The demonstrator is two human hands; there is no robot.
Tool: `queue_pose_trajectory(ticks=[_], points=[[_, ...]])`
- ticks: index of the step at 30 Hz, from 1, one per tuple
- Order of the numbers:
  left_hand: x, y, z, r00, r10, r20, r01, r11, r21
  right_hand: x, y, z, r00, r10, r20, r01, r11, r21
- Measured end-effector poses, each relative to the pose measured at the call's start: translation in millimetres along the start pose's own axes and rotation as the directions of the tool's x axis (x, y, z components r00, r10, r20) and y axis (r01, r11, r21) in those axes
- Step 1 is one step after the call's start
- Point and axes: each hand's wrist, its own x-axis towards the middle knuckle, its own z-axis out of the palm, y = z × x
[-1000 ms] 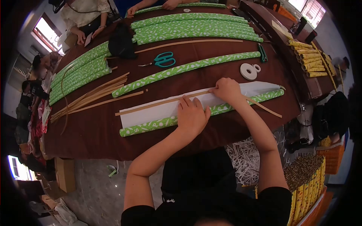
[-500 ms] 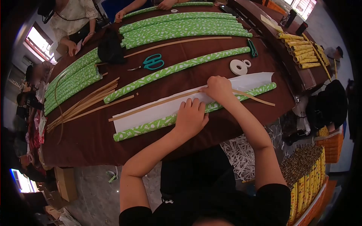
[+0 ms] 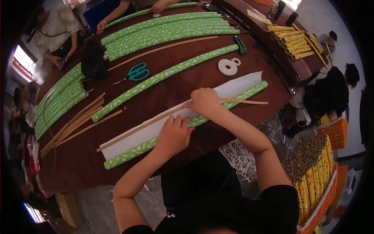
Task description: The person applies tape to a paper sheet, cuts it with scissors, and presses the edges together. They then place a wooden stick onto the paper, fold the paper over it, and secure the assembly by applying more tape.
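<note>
A partly unrolled sheet of green wrapping paper lies before me, its white inner side (image 3: 136, 137) up and its printed green roll (image 3: 130, 156) along the near edge. A thin tan strip (image 3: 132, 133) runs along the far edge of the white side; its right end (image 3: 245, 102) angles off across the roll. My left hand (image 3: 173, 136) rests over the roll, fingers stretched onto the white paper near the strip. My right hand (image 3: 204, 103) is closed, thumb and fingers pinching the strip at mid-length; its fingertips are partly hidden.
Beyond lie a single green roll (image 3: 167, 81), teal scissors (image 3: 137, 73), white tape rolls (image 3: 228, 67) and a green-handled cutter (image 3: 240, 45). Loose tan strips (image 3: 74, 124) and stacked green rolls (image 3: 163, 35) sit farther off. Other people work at the far side. Yellow rolls fill an orange basket (image 3: 321, 208).
My view has turned, so the whole table appears shifted left and tilted. Both hands stay at nearly the same places on the paper and strip.
</note>
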Motion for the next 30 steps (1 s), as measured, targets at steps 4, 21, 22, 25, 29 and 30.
queue_pose_trajectory(ticks=[4,21,22,25,29,30], points=[[-9.8,-1.1,-5.2,0.998,-0.006,0.059,0.001,0.996,0.084,-3.8,-10.8,-0.1,0.999,-0.011,0.044,0.010,1.000,0.023],[-13.8,-1.9,-3.9,0.997,-0.053,0.060,0.040,0.979,0.201,-1.8,-11.8,-8.2,0.993,-0.034,0.112,0.034,0.999,0.004],[-12.8,-2.4,-3.7,0.998,-0.037,0.043,0.026,0.973,0.230,-1.7,-10.7,-6.5,0.994,-0.042,0.101,0.044,0.999,-0.012],[-13.4,-5.2,-0.8,0.999,-0.022,0.025,0.015,0.969,0.247,0.4,-10.8,-7.1,0.992,-0.048,0.117,0.052,0.998,-0.032],[-13.9,-7.2,-1.5,0.999,0.000,0.034,-0.008,0.970,0.243,-1.7,-5.3,-1.2,0.994,-0.096,0.058,0.096,0.995,0.011],[-13.4,-6.5,-2.6,0.999,0.019,0.029,-0.025,0.972,0.232,-2.8,-4.5,-0.6,0.995,-0.079,0.055,0.079,0.997,-0.003]])
